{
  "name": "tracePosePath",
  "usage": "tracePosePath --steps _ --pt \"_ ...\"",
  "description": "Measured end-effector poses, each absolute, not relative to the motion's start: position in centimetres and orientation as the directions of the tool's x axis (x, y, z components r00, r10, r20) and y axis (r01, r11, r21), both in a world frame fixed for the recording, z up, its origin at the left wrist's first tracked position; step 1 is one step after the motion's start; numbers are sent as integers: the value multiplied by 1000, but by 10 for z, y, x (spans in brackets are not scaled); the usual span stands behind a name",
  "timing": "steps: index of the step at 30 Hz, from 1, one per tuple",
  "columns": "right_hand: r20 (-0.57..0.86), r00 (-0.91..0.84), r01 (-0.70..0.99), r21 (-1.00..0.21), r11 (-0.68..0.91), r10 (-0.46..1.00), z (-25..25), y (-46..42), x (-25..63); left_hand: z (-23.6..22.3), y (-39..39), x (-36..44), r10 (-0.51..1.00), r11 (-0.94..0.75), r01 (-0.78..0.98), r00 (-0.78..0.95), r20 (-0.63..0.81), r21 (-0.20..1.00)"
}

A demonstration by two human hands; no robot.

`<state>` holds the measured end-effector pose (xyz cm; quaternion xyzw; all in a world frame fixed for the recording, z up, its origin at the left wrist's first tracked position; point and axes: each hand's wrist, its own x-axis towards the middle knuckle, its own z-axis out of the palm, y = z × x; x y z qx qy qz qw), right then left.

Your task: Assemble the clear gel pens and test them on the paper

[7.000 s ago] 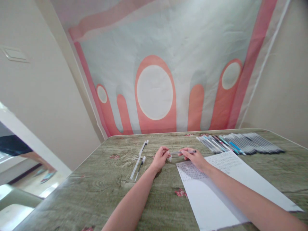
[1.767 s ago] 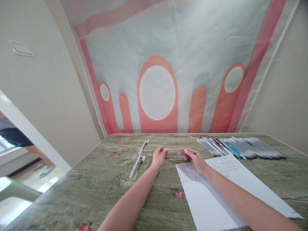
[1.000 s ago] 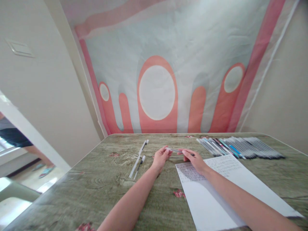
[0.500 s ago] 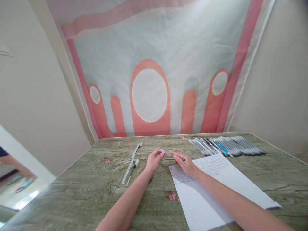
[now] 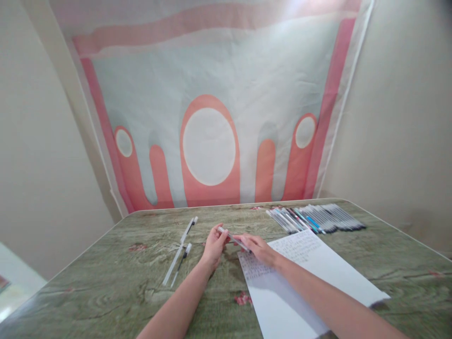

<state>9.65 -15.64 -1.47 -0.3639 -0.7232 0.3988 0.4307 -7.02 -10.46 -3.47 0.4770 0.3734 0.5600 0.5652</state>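
Observation:
Both hands are at one slim clear pen [image 5: 234, 239] with a dark end, held just above the table. My left hand [image 5: 214, 246] pinches its upper-left end between thumb and fingers. My right hand [image 5: 256, 248] has its fingers closed round the lower-right part, partly covering it. Beneath my right wrist lies a white sheet with handwriting [image 5: 300, 287]. To the left of my left hand, pen parts rest on the table: a clear tube [image 5: 173, 264], a thin refill with a dark section [image 5: 181, 266], and another clear and black piece [image 5: 189, 230].
A row of many pens [image 5: 318, 218], mostly clear with some blue and dark ones, lies at the back right beyond the paper. The wood-grain table [image 5: 116, 278] has its far edge close to a printed hanging cloth [image 5: 247, 94].
The view has swung to the right and slightly up, so the table contents appear further left and lower. The pen between my hands slants more steeply. A person's legs at the left have gone from view.

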Motion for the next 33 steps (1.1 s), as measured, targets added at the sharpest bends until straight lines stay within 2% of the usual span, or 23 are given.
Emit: tracePosePath --steps 4,7,9,11,13,16,22,33 --pt "232 -357 185 -932 312 905 -23 -139 103 -35 -101 -69 977 -166 -110 113 179 980" --pt "270 -230 317 -888 334 935 -26 -124 123 -33 -118 -60 959 -280 165 89 269 946" --pt "326 -54 564 -770 298 944 -26 -114 145 -28 -140 -51 897 -433 376 272 349 819" --pt "325 105 821 -561 102 940 -28 -108 167 -22 -166 -42 777 -587 465 555 298 663" --pt "313 159 868 -497 19 937 -32 -105 185 -15 -188 -35 594 -723 408 779 201 557" --pt "296 204 891 -451 -52 933 -37 -105 200 -6 -206 -28 444 -807 320 883 153 496" --pt "302 318 938 -236 -253 899 -36 -109 202 -4 -201 -29 399 -834 287 904 155 471" --pt "244 339 938 -165 -305 909 -32 -110 207 3 -204 -29 368 -870 332 929 31 365"
